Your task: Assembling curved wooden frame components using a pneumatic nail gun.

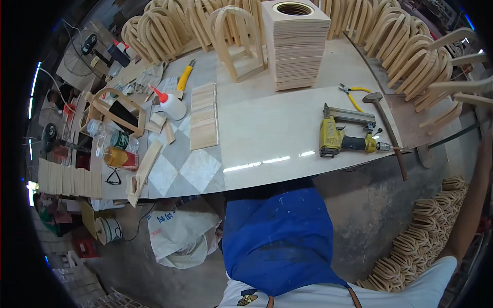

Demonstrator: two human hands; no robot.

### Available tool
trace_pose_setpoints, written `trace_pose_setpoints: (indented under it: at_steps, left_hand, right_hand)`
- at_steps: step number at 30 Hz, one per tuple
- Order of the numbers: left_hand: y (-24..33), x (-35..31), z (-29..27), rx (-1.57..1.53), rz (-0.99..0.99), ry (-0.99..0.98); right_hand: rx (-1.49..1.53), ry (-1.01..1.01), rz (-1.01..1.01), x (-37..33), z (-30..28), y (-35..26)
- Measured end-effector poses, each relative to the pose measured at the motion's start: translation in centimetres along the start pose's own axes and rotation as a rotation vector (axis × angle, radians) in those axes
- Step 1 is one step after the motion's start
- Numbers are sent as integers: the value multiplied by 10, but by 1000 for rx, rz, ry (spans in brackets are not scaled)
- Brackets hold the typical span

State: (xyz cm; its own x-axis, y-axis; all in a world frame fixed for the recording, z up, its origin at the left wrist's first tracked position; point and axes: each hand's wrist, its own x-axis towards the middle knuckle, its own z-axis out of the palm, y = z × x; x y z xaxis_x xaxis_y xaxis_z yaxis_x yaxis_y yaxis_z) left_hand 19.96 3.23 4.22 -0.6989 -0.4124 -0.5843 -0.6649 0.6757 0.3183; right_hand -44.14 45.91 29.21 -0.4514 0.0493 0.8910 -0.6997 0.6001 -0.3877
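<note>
My right arm [471,205] stretches out along the right rim, toward several bent-wood arches [465,84]. The hand at its end [486,137] is mostly cut off by the picture's edge, and its fingers do not show. My left hand is out of sight. On the table before me lies a yellow and black nail gun [336,137]. Beside it are a hammer [382,115] and yellow-handled pliers [354,97]. A tall stack of square wooden plates [298,51], the top one with a round hole, stands at the far middle. Left of it, one arched wooden frame [239,46] stands upright.
Rows of wooden arches [164,31] line the table's back. A red-capped white glue bottle [172,105], thin wood panels [204,123], drink bottles [120,156] and an arched frame [120,110] sit at left. More arches [416,236] are piled on the floor at right; a white sack [182,231] lies below.
</note>
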Motion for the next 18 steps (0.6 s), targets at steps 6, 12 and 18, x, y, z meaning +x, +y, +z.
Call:
trace_pose_setpoints:
  at_steps: [6,12,18]
  left_hand:
    - [-19,6,-25,74,10,-88]
    - [-20,28,-83,218,59,-223]
    - [-25,78,-121,310,116,-398]
  right_hand:
    - [463,-597,240,-178,95,-161]
    - [732,-685,356,-240,177,-247]
    - [773,-586,385,-277,222,-272]
